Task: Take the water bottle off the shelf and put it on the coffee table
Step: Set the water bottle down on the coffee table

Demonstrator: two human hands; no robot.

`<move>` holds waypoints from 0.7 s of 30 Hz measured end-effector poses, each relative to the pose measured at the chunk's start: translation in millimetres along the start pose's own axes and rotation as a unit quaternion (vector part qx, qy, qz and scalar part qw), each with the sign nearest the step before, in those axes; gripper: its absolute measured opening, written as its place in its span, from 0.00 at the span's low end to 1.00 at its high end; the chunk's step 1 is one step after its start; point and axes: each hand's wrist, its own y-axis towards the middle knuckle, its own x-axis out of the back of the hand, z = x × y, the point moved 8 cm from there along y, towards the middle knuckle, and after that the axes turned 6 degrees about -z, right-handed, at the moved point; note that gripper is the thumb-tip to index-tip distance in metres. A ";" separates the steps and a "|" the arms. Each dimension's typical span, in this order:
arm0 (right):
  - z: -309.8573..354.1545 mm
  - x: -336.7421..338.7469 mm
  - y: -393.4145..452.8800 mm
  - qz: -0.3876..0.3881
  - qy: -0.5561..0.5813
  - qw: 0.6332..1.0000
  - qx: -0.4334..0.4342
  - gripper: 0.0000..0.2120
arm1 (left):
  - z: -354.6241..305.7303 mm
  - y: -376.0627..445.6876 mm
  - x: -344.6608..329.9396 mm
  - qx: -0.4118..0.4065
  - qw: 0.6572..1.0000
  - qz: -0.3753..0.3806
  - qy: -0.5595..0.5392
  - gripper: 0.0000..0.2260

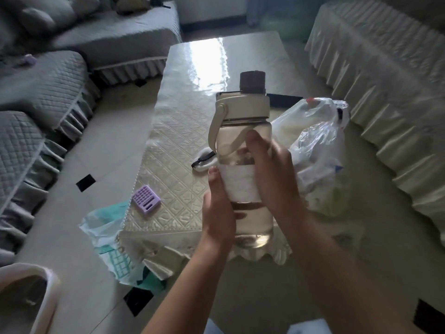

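Item: water bottle (243, 150), clear body, cream collar with a loop handle on its left side, dark cap on top, white label band round the middle.

Your left hand (218, 213): fingers curled round the bottle's lower left side, thumb lying up along the label, closed on the bottle.

Your right hand (272, 174): wrapped round the right side at label height, thumb pressed across the front of the clear body, also closed on the bottle. Both hands clamp it between them.

Position: bottle held upright, long axis near vertical, cap pointing up and slightly away from you, base toward you. It sits over the near edge of the coffee table (183, 145); you cannot tell whether the base touches the tabletop.

Table edges and room: the near edge runs just under the bottle's base, with the scalloped cloth fringe hanging below it. Right of the bottle, a plastic bag (317, 153) crowds close beside your right hand. Left of it lies a white strap with a black clip (204, 160), just beside the bottle, and a purple ridged block (147, 198) sits near the table's left corner. The far half of the tabletop lies open and glossy. A teal-and-white bag (108, 227) hangs off the near left corner.
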 end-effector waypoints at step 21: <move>-133.4 -31.7 51.1 -0.035 0.016 0.991 0.127 0.24 | 116.6 106.3 -7.2 -0.129 0.988 0.056 -0.055 0.25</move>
